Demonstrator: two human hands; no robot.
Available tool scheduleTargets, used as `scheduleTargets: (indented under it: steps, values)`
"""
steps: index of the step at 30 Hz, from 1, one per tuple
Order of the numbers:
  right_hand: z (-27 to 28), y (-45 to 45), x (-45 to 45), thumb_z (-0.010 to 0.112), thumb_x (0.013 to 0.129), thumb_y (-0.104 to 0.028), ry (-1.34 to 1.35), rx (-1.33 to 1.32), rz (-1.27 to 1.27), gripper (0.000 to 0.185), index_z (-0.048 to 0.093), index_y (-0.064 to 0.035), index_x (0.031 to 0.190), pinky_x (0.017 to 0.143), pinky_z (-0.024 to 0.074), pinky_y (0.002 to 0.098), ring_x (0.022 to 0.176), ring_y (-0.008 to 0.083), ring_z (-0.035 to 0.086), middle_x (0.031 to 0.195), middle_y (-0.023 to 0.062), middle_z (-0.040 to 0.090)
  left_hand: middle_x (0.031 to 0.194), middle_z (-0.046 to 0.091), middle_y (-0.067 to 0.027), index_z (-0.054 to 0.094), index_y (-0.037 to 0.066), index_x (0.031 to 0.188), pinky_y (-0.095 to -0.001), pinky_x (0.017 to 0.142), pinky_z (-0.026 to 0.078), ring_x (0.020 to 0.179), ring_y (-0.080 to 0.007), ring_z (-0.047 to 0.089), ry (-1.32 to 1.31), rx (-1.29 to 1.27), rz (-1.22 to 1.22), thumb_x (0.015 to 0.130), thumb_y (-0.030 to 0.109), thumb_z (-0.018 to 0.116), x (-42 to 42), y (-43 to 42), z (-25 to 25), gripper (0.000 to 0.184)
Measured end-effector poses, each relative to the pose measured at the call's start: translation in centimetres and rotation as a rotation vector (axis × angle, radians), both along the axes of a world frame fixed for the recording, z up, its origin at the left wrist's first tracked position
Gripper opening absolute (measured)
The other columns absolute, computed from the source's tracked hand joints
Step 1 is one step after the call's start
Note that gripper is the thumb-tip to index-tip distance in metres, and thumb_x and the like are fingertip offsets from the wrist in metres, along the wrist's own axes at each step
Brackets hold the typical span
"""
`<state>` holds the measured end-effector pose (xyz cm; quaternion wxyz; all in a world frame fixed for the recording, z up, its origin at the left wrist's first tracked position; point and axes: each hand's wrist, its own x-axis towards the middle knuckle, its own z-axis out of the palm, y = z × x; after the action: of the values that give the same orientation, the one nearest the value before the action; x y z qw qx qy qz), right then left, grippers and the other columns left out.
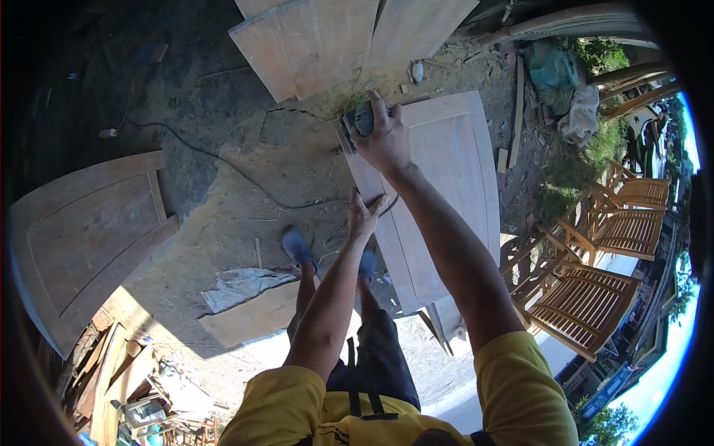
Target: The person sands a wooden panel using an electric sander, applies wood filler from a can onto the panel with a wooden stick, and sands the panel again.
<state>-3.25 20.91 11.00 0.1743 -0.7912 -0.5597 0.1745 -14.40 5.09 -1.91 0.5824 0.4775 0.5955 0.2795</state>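
A pale wooden door panel (439,178) with a framed inset leans in front of me, its far end curved. My right hand (388,141) is closed over a dark power sander (363,119), which sits on the panel's upper left corner. Lower down, my left hand (364,214) grips the panel's left edge, thumb pointing up. A dark power cord (286,207) runs across the ground to that hand and shows again just beyond it; whether the fingers also hold the cord is hidden.
More wooden panels stand at the top (320,44) and at the left (93,230). A flat board (249,316) lies near my feet. Slatted wooden chairs (584,305) line the right side. Scrap wood (111,379) is piled at lower left, and bags (550,78) lie at upper right.
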Motion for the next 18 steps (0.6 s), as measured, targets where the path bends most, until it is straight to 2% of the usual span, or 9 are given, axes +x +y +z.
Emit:
scheduleTargets:
  steps: [3, 4, 6, 7, 9, 13, 15, 16, 18]
  values:
    - [0.4, -0.1, -1.2, 0.085, 0.077, -0.032, 0.015, -0.058, 0.142, 0.096, 0.039, -0.0265, 0.161, 0.077, 0.0625, 0.0574, 0.087, 0.0488, 0.073, 0.122, 0.0279, 0.056, 0.112, 0.074, -0.0287, 0.053, -0.002, 0.123, -0.0518, 0.083, 0.059, 0.101, -0.0437, 0.076, -0.026, -0.106, 0.031, 0.090, 0.036, 0.088, 0.1, 0.3, 1.3, 0.061]
    - [0.5, 0.1, -0.4, 0.085, 0.077, -0.032, 0.014, -0.062, 0.137, 0.096, 0.039, -0.0265, 0.161, 0.077, 0.0625, 0.0574, 0.087, 0.0488, 0.073, 0.122, 0.0279, 0.056, 0.112, 0.074, -0.0287, 0.053, -0.002, 0.123, -0.0518, 0.083, 0.059, 0.101, -0.0437, 0.076, -0.026, -0.110, 0.026, 0.090, 0.036, 0.088, 0.3, 0.2, 1.4, 0.061]
    - [0.1, 1.0, 2.0, 0.085, 0.078, -0.031, -0.005, -0.030, 0.013, 0.094, 0.040, -0.0244, 0.160, 0.079, 0.0623, 0.0575, 0.089, 0.0497, 0.072, 0.124, 0.0293, 0.056, 0.111, 0.074, -0.0290, 0.053, -0.002, 0.122, -0.0522, 0.084, 0.059, 0.101, -0.0452, 0.075, -0.245, -0.177, 0.089, 0.089, 0.037, 0.088, 0.2, 0.3, 1.4, 0.062]
    - [-0.2, 1.2, 3.5, 0.083, 0.080, -0.032, 0.005, 0.041, -0.036, 0.091, 0.040, -0.0220, 0.160, 0.081, 0.0619, 0.0576, 0.091, 0.0504, 0.072, 0.126, 0.0310, 0.057, 0.111, 0.074, -0.0290, 0.053, -0.002, 0.122, -0.0522, 0.084, 0.059, 0.101, -0.0452, 0.075, -0.235, -0.180, 0.098, 0.089, 0.037, 0.088, 0.0, 0.2, 1.2, 0.062]
    - [-1.3, 1.7, 5.6, 0.082, 0.081, -0.032, -0.073, 0.062, -0.147, 0.090, 0.040, -0.0205, 0.160, 0.082, 0.0617, 0.0576, 0.091, 0.0509, 0.072, 0.126, 0.0325, 0.057, 0.110, 0.074, -0.0293, 0.053, -0.002, 0.121, -0.0526, 0.084, 0.059, 0.101, -0.0461, 0.075, 0.080, -0.025, -0.013, 0.089, 0.040, 0.089, 0.2, 0.2, 0.6, 0.064]
    - [0.1, 1.5, 3.7, 0.082, 0.081, -0.032, -0.040, 0.039, -0.158, 0.089, 0.040, -0.0214, 0.160, 0.081, 0.0619, 0.0576, 0.090, 0.0503, 0.072, 0.125, 0.0321, 0.057, 0.112, 0.074, -0.0302, 0.053, 0.000, 0.122, -0.0540, 0.084, 0.058, 0.101, -0.0467, 0.075, 0.026, 0.008, 0.021, 0.087, 0.041, 0.090, 0.3, -0.2, -0.5, 0.065]
    - [0.8, 0.5, 0.3, 0.082, 0.081, -0.033, 0.011, -0.037, 0.003, 0.090, 0.040, -0.0232, 0.160, 0.079, 0.0623, 0.0579, 0.088, 0.0494, 0.072, 0.123, 0.0307, 0.058, 0.112, 0.074, -0.0301, 0.052, 0.000, 0.123, -0.0542, 0.084, 0.058, 0.101, -0.0468, 0.075, 0.034, -0.033, 0.003, 0.088, 0.041, 0.090, 0.2, 0.1, 0.1, 0.066]
    - [1.0, -0.1, -0.9, 0.082, 0.081, -0.033, 0.006, -0.037, -0.013, 0.090, 0.040, -0.0232, 0.160, 0.079, 0.0623, 0.0579, 0.088, 0.0494, 0.072, 0.123, 0.0307, 0.058, 0.113, 0.074, -0.0300, 0.052, -0.001, 0.125, -0.0544, 0.084, 0.058, 0.101, -0.0469, 0.075, 0.044, -0.075, -0.014, 0.088, 0.042, 0.089, 0.0, 0.2, 0.3, 0.067]
    - [1.2, -1.2, -1.9, 0.082, 0.080, -0.033, 0.041, -0.071, 0.168, 0.092, 0.039, -0.0256, 0.161, 0.078, 0.0627, 0.0580, 0.088, 0.0486, 0.073, 0.123, 0.0297, 0.058, 0.114, 0.073, -0.0298, 0.051, -0.002, 0.129, -0.0538, 0.085, 0.058, 0.102, -0.0466, 0.074, 0.078, -0.009, -0.054, 0.089, 0.040, 0.089, -0.3, 0.1, -0.4, 0.070]
